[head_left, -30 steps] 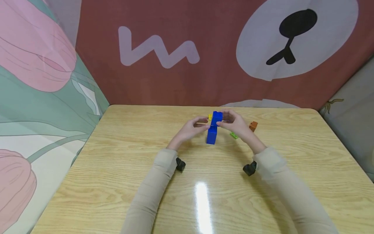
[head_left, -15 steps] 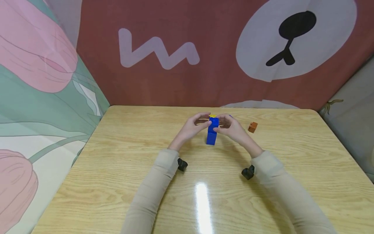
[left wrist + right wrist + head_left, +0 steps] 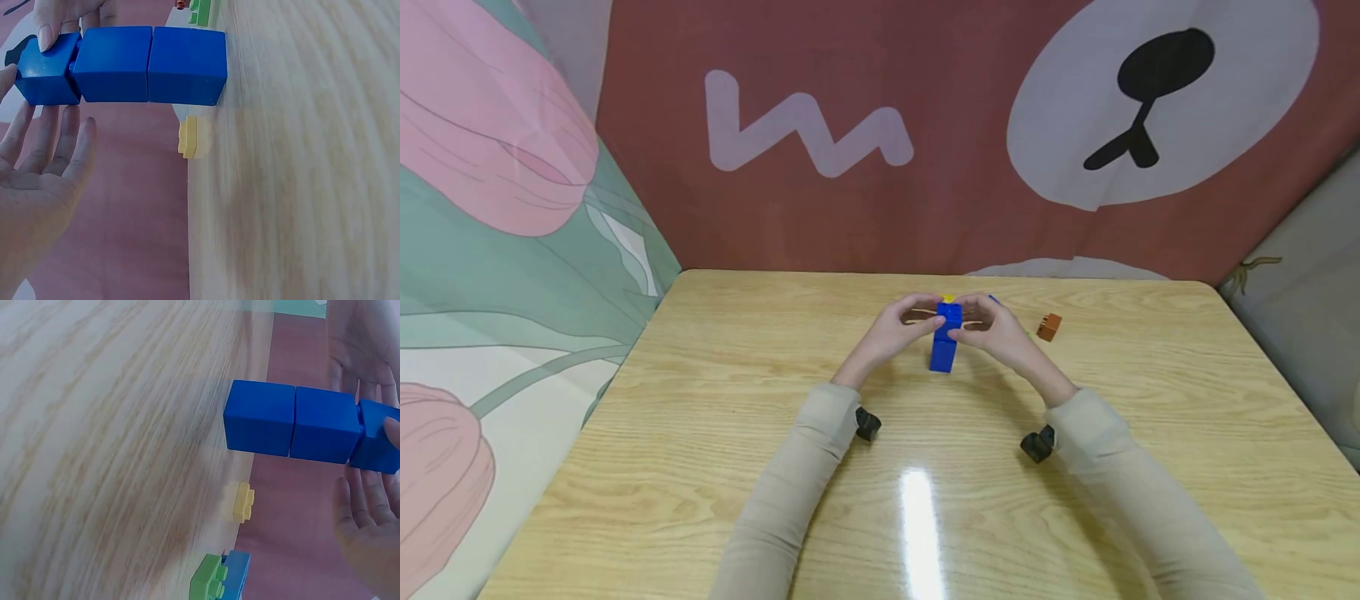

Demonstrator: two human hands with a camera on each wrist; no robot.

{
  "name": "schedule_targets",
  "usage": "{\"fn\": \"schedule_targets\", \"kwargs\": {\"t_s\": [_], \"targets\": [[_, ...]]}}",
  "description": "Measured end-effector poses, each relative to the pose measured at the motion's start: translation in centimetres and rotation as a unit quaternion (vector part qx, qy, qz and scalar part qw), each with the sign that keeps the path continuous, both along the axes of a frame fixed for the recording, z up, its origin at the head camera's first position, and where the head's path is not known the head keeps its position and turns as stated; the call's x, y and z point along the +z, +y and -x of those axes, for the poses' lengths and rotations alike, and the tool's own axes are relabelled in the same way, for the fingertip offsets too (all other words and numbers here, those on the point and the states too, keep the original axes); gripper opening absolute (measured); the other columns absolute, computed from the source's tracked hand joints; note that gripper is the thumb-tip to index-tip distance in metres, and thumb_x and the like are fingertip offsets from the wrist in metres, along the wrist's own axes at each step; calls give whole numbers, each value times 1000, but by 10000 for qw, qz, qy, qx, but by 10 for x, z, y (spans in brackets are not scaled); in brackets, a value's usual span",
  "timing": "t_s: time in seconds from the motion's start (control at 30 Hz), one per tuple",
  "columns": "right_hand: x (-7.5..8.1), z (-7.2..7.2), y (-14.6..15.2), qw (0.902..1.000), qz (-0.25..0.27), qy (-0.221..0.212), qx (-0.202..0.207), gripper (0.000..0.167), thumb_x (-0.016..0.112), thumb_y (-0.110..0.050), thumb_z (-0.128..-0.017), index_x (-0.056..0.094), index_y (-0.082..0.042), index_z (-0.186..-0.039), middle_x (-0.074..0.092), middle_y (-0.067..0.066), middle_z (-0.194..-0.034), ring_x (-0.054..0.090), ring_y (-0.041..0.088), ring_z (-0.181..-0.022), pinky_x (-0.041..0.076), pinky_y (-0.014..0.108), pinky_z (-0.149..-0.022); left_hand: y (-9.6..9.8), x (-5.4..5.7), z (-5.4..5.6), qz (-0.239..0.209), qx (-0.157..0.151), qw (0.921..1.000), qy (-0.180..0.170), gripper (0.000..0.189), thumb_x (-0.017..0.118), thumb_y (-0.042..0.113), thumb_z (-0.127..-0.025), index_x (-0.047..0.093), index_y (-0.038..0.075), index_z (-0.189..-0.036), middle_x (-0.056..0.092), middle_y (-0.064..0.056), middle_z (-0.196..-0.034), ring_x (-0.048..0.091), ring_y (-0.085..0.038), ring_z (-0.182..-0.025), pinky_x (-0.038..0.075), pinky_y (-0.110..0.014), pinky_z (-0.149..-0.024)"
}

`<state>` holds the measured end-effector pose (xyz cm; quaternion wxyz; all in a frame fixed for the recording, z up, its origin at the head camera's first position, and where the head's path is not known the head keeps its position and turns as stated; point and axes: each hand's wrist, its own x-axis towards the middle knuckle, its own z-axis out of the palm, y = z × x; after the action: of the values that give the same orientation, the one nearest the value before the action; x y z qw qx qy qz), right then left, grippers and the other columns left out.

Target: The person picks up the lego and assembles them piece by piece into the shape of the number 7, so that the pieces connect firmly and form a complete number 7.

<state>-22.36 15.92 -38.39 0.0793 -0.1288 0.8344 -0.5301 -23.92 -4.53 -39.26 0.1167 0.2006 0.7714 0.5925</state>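
Observation:
Three blue building blocks stand in a column at the far middle of the table. The bottom block [image 3: 942, 357] rests on the tabletop, with the middle block [image 3: 115, 65] flush on it. On top sits another blue block [image 3: 378, 437], slightly askew, a narrow gap showing under it. My left hand [image 3: 891, 327] pinches this top block from the left, thumb on its near side and fingers behind. From the right, my right hand [image 3: 1000, 333] grips the same block between thumb and fingers.
Behind the column lies a small yellow block [image 3: 244, 503]. A green block [image 3: 205, 580] and a lighter blue block [image 3: 237, 572] lie close together at the right. Farther right is an orange-brown block [image 3: 1049, 327]. A patterned cloth [image 3: 850, 217] hangs beyond the table's back edge.
The top block, earlier tilted and farther right in my right hand, came left onto the column and straightened. My left fingers have closed in on it. In the last half second little moved.

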Motion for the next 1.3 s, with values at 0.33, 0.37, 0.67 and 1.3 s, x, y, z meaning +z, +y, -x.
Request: {"fn": "schedule_targets", "kwargs": {"t_s": [0.33, 0.37, 0.67, 1.3], "targets": [[-1, -2, 0, 10000, -17, 17, 71, 51, 66, -20, -91, 45, -3, -134, 53, 21, -131, 52, 37, -123, 47, 50, -100, -2, 0, 1, 1, -9, 10000, -58, 40, 63, 28, -93, 56, 17, -131, 58, -5, -132, 56, -23, -121, 51, -36, -98], [-1, -2, 0, 10000, -11, 16, 70, 51, 66, -20, -91, 45, -3, -134, 53, 21, -131, 52, 37, -123, 47, 50, -100, -2, 0, 1, 1, -16, 10000, -52, 39, 63, 28, -93, 56, 16, -130, 58, -5, -132, 56, -23, -121, 51, -36, -98], [-1, -4, 2, 9992, 228, 235, 226, 46, 57, -25, -97, 46, -3, -136, 48, 20, -137, 46, 35, -129, 41, 50, -108, 0, -1, 1, -71, -67, 9999, 39, 40, 64, 23, -92, 57, 12, -130, 57, -7, -133, 57, -25, -121, 51, -33, -97], [-4, -3, 3, 9994, 135, 312, 103, 43, 59, -28, -96, 52, -5, -131, 53, 18, -130, 53, 35, -120, 45, 49, -103, 1, -1, 2, 42, -217, 9997, -100, 37, 62, 24, -94, 55, 13, -128, 53, -7, -134, 54, -26, -124, 50, -36, -98]]}}
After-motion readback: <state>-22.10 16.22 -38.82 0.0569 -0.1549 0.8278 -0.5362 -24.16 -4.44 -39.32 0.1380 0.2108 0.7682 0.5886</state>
